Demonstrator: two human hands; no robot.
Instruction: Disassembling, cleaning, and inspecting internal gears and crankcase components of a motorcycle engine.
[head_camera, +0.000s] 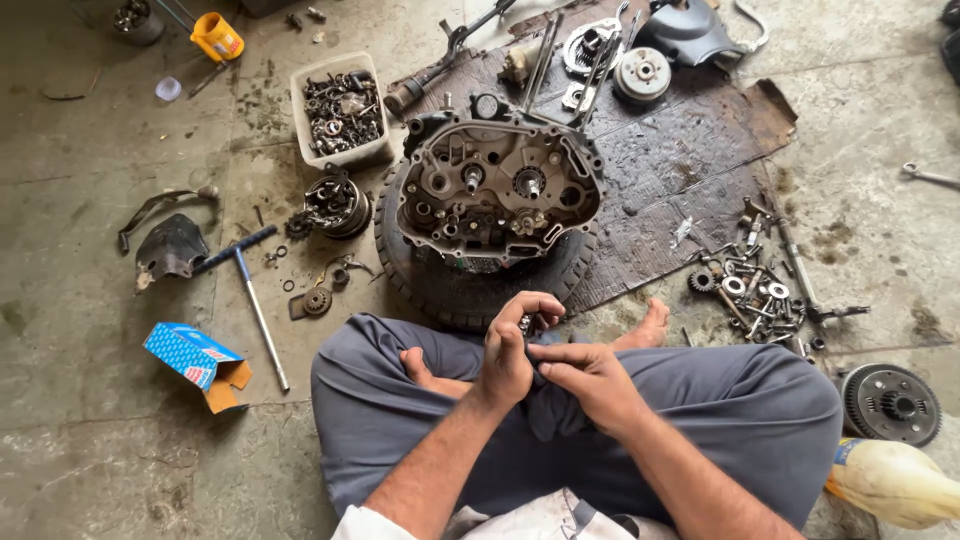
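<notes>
- Hands meet low in the centre of the frame, over the crossed legs: the left hand is curled shut around a small metal part, raised so it faces the eye.
- The right hand is loosely closed, fingertips pinching at the same part from below; whether it grips anything of its own I cannot tell.
- Just above, an open engine case lies flat on a tyre, which cradles it within reach.
- A tub of parts sits upper left; a T-handle wrench lies at left; loose bolts are gathered at right.
</notes>
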